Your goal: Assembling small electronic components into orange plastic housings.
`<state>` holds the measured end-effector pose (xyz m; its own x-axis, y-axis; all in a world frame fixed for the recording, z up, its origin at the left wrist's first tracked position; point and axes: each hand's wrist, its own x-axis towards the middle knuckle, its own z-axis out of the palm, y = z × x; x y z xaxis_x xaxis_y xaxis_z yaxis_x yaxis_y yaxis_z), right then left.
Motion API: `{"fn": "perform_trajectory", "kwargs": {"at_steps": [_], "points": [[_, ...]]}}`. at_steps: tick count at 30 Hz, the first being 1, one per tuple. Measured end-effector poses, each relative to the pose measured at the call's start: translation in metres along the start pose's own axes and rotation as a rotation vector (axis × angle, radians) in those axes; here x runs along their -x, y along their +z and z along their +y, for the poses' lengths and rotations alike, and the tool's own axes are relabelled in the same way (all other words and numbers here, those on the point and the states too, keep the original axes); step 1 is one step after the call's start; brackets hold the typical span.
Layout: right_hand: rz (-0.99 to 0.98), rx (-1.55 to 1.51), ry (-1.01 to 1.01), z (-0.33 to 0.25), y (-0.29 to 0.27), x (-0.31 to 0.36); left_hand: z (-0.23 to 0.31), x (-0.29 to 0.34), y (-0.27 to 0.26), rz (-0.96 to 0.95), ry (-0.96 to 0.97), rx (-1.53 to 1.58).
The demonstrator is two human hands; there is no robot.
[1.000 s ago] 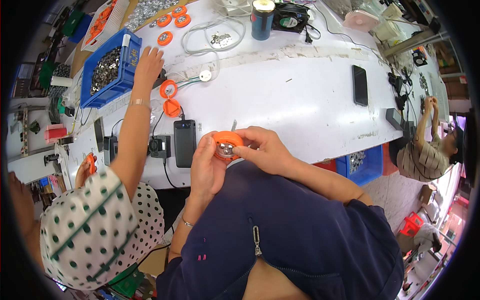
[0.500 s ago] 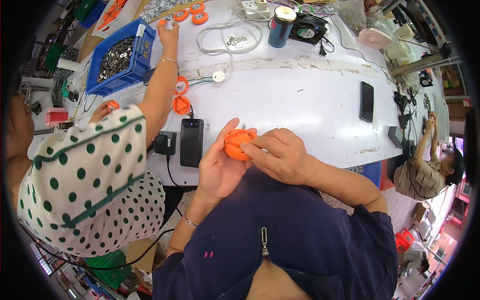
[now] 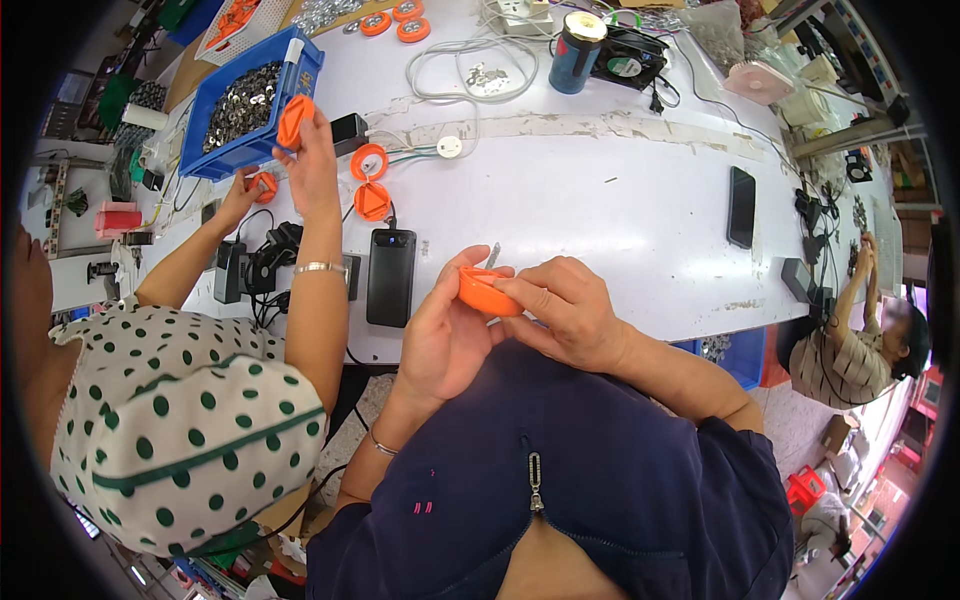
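A round orange plastic casing [image 3: 487, 294] is held between my two hands over the table's near edge, tilted so its rim shows. My left hand [image 3: 443, 335] cups it from the left, thumb and fingers around its side. With thumb and fingers, my right hand [image 3: 568, 312] grips its right edge; what lies inside the casing is mostly hidden. Just beyond my hands, a small clear strip [image 3: 494, 254] lies on the white table [image 3: 580, 215]. To the left of my left hand lies a black power bank [image 3: 391, 278], with two orange casing pieces [image 3: 371, 200] joined by wires beyond it.
At left, a co-worker in a dotted top holds an orange part [image 3: 295, 122] beside a blue bin [image 3: 190, 135] of small metal pieces. A phone [image 3: 741, 207] lies to the right. Far back stand a dark blue can [image 3: 577, 55], a fan [image 3: 628, 62] and coiled cable [image 3: 412, 75].
The orange casing in my hands has tipped, so its open face shows less. The co-worker's arm has drawn back from the far discs, now with an orange part in hand.
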<state>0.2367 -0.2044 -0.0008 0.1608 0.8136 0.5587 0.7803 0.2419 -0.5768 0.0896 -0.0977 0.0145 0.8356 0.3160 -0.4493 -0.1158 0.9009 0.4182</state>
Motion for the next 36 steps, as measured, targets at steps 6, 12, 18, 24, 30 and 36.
{"fn": "perform_trajectory", "kwargs": {"at_steps": [6, 12, 18, 24, 30, 36], "points": [[0.015, -0.05, 0.018, -0.003, 0.001, 0.003, 0.0, 0.001, -0.004, 0.004, -0.021, 0.069], [-0.002, -0.059, 0.041, -0.006, 0.01, 0.008, -0.009, 0.003, -0.008, 0.128, 0.138, -0.111], [-0.126, -0.048, 0.026, -0.01, 0.005, 0.009, -0.014, 0.004, -0.011, 0.14, 0.159, -0.176], [-0.101, -0.103, 0.101, -0.011, 0.006, 0.006, -0.02, 0.009, -0.009, 0.153, 0.241, -0.373], [0.005, -0.178, 0.152, -0.012, 0.002, 0.003, -0.019, 0.014, -0.006, 0.048, 0.358, -0.514], [0.0, -0.245, 0.178, -0.008, 0.0, 0.005, -0.022, 0.013, -0.006, 0.066, 0.392, -0.566]]}}
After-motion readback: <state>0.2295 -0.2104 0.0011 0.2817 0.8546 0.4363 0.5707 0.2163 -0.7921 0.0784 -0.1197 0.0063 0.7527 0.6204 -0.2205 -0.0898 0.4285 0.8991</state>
